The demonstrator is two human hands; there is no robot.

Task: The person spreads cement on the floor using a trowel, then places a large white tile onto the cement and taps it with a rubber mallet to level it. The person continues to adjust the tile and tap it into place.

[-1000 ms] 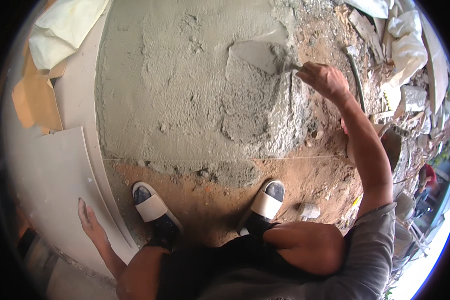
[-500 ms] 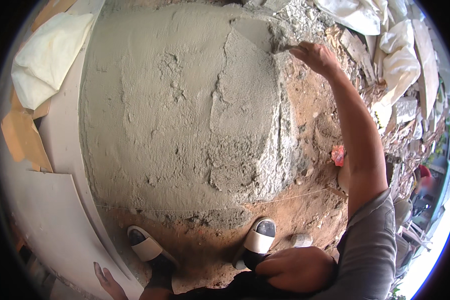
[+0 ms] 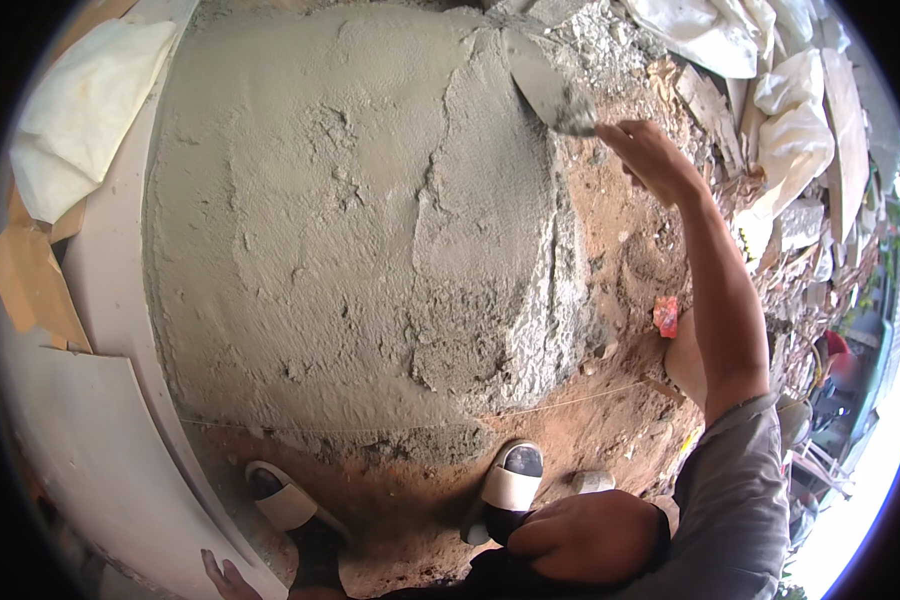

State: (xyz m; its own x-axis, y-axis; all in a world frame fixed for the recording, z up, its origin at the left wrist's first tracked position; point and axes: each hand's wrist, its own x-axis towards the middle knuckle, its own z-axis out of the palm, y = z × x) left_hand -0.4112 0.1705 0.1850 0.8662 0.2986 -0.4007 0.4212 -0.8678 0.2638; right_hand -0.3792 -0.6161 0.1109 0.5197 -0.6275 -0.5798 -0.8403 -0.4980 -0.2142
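Note:
My right hand [image 3: 652, 160] is closed round the handle end of a trowel [image 3: 540, 88]. Its pointed, cement-smeared blade reaches up and left over the far right edge of the wet cement [image 3: 300, 230]; a dark line under the blade suggests it is tilted. The cement there is smoothed, while rough lumps and ridges run down its middle and near right. At the lower left, my left hand [image 3: 228, 578] shows partly, fingers stretched out and holding nothing, by a pale board [image 3: 100, 430].
A thin string [image 3: 570, 402] crosses low along the cement's near edge. My sandalled feet stand on bare soil [image 3: 400, 505] just behind it. Stones, wood scraps and white sacks [image 3: 800, 120] pile up at the right. Cardboard [image 3: 40, 285] and a white sheet [image 3: 90, 110] lie at the left.
My right hand has come slightly nearer and to the right, turning the trowel so more of its blade shows. The whole view has shifted a little; my left hand stays low by the board.

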